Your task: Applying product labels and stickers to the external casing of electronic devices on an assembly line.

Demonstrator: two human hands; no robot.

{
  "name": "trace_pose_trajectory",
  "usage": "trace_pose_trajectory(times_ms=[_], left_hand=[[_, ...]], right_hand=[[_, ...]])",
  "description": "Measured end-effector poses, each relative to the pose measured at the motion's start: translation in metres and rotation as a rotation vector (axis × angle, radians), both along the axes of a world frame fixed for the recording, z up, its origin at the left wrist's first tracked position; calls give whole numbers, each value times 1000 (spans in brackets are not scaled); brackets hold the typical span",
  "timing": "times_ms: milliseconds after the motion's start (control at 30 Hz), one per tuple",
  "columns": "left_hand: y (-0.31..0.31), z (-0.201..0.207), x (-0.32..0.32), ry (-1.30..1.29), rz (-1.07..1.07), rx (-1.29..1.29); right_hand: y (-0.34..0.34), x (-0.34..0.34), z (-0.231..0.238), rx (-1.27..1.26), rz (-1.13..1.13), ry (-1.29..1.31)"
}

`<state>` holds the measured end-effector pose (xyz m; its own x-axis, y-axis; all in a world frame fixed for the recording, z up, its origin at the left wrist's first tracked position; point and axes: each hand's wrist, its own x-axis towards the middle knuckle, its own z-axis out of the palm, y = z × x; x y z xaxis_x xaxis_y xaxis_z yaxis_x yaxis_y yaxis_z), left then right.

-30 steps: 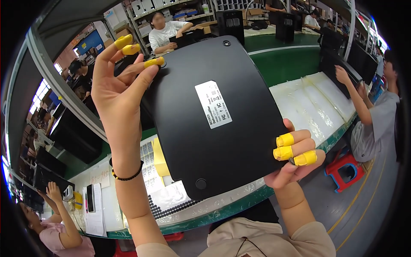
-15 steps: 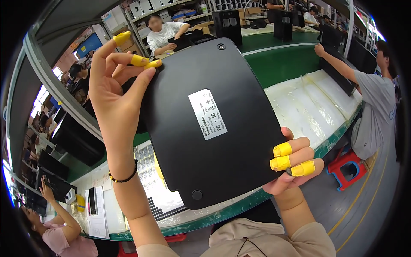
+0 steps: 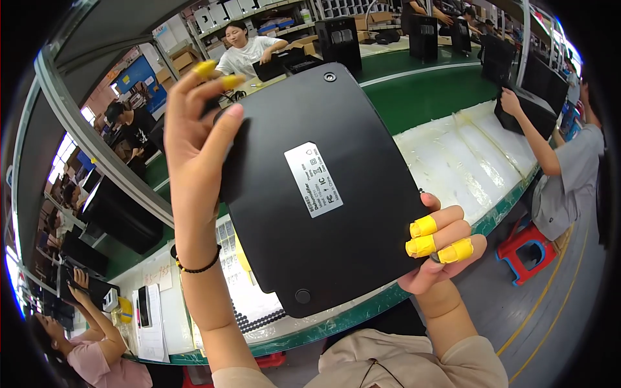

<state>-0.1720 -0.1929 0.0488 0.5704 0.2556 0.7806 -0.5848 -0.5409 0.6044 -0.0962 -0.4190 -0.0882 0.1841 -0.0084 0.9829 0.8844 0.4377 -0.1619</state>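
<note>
A black, flat-bottomed appliance [image 3: 362,213] is held up tilted, its underside with a silver label [image 3: 314,180] facing me. My right hand [image 3: 446,249] grips its lower right edge; fingers are wrapped in yellow tape. A small dark round piece [image 3: 435,257] shows between that hand's fingertips and thumb. My left hand [image 3: 197,132] is at the upper left corner, fingers raised and apart, slightly blurred, the thumb by the edge. A round black rubber foot [image 3: 302,297] sits at the bottom corner, and a round recess [image 3: 330,77] at the top one.
Behind the appliance lies a sheet of small black round pads [image 3: 259,320] on the workbench. A green conveyor belt [image 3: 420,94] runs beyond. At left are a phone [image 3: 143,305] and papers [image 3: 154,336]. A red stool [image 3: 527,255] stands right. Co-workers sit around, with black appliances.
My left fingers have lifted off the upper left corner, where they were pinched together, and spread apart. The left hand shifted rightward. My right hand keeps its grip.
</note>
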Motion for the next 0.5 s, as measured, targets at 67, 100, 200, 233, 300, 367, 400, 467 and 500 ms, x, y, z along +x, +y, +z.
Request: trace_pose_trajectory(times_ms=[67, 100, 200, 233, 300, 367, 400, 467, 500], left_hand=[[-3, -2, 6, 97, -120, -117], [-5, -2, 8, 95, -131, -116], [-9, -6, 5, 86, -174, -254], [-10, -8, 5, 68, -156, -286], [-11, -7, 5, 46, -141, -311], [-11, -4, 8, 55, -152, -245], [-10, -5, 10, 55, -153, -245], [-7, -6, 14, 58, -150, -196], [-10, -6, 13, 68, -157, -207]], right_hand=[[-3, 1, 5, 68, 49, 20], [-4, 2, 9, 136, 111, 43], [-9, 13, 23, 90, 301, 81], [-8, 16, 32, 103, 322, 108], [-3, 20, 57, 132, 249, 121], [-1, 30, 82, 73, 132, 143], [5, 35, 92, 33, 81, 183], [14, 55, 106, -179, -18, 99], [21, 62, 112, -226, -57, 81]])
